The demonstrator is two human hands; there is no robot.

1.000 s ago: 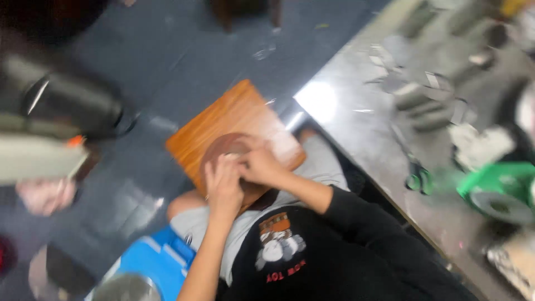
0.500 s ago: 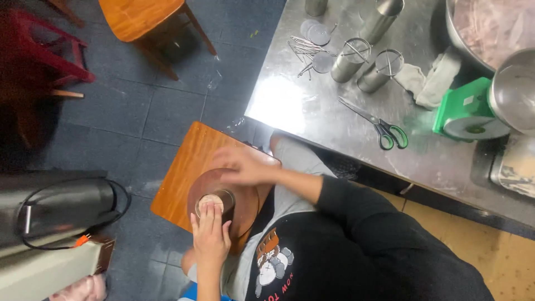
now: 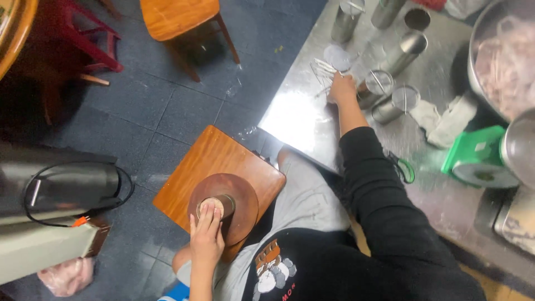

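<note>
My left hand lies with its fingers on a small metal cup. The cup stands in the middle of a round brown disc on a wooden stool in front of my knees. My right hand, at the end of a black sleeve, reaches far out over the steel table. Its fingers are down on a bundle of thin metal wires beside a round clear lid. Whether it grips them is hidden by the back of the hand.
Several metal cups stand on the table near my right hand, with crumpled cloths, a green scale, green-handled scissors and a big steel bowl. A wooden chair, red stool and dark appliance with a cable stand on the tiled floor.
My right hand has left the disc on the stool and stretched out to the wires on the table. My left hand has stayed on the cup. The view has shifted.
</note>
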